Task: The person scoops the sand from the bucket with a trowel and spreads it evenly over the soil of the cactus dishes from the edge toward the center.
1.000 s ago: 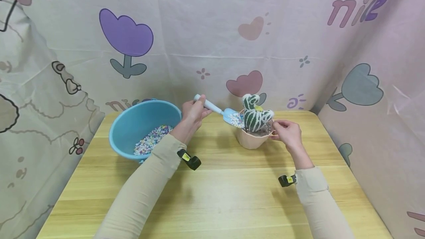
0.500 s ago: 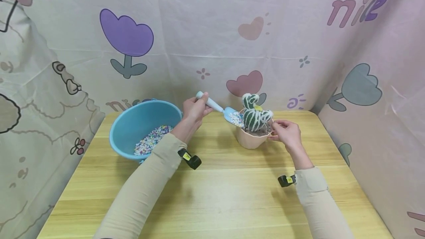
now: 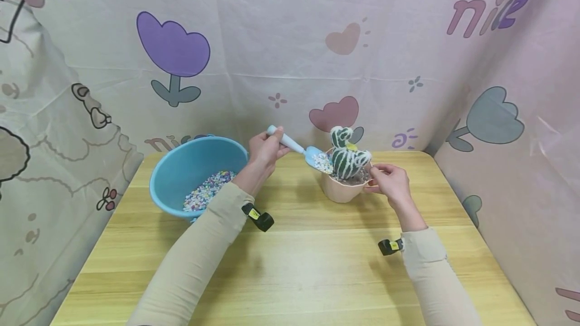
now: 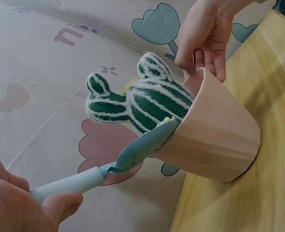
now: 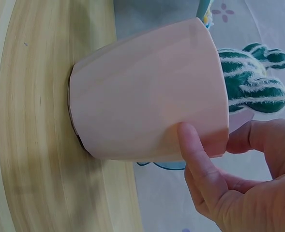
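Note:
My left hand grips the pale handle of a small blue scoop, which carries multicoloured pebbles. The scoop's tip lies at the near-left rim of a pale pink flowerpot. A fuzzy green-and-white toy cactus stands in the pot. On the pot's right side, my right hand pinches the rim; in the right wrist view its thumb is at the inside and a finger presses the outer wall. In the left wrist view the scoop's blade hides most of its load.
A blue bucket with more coloured pebbles stands at the left of the wooden table, partly behind my left forearm. A patterned cloth hangs close behind the pot and bucket.
The flowerpot and my right hand have shifted very slightly left. The scoop has moved a touch to the right from its first position and stays at the rim, still bearing pebbles.

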Tool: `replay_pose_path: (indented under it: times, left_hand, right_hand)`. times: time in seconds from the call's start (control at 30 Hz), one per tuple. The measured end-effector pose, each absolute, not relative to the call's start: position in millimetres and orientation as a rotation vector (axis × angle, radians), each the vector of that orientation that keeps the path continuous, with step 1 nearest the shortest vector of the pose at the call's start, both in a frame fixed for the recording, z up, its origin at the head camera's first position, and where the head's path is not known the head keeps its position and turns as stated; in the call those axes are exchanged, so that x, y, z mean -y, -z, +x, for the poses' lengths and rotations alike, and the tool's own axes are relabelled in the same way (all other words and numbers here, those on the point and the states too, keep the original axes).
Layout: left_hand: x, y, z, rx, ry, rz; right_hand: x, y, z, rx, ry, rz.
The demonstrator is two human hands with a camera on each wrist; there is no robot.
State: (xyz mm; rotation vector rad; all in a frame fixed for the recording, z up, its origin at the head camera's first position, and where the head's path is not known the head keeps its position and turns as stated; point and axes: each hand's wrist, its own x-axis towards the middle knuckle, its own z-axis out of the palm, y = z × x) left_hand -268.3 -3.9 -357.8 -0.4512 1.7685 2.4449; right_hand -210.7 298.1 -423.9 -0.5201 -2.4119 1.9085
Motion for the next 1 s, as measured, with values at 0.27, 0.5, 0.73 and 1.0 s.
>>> replay_pose_path:
  times: [0.27,0.5,0.73,1.0]
  left_hand:
    - [8.0,357.5,-267.1,-1.785,-2.435,-0.437]
    - [10.2,356.7,-265.4,-1.8,-2.422,-0.417]
    - [9.0,357.0,-265.6,-1.811,-2.413,-0.418]
    - [10.1,356.7,-265.4,-1.817,-2.43,-0.41]
  right_hand:
    - [-294.4,422.4,-211.0,2.431,-1.915,-0.502]
    - [-295.6,423.7,-217.5,2.47,-1.809,-0.481]
    - [-300.9,428.2,-223.0,2.498,-1.754,-0.437]
    - [-297.3,428.1,-222.9,2.497,-1.759,-0.446]
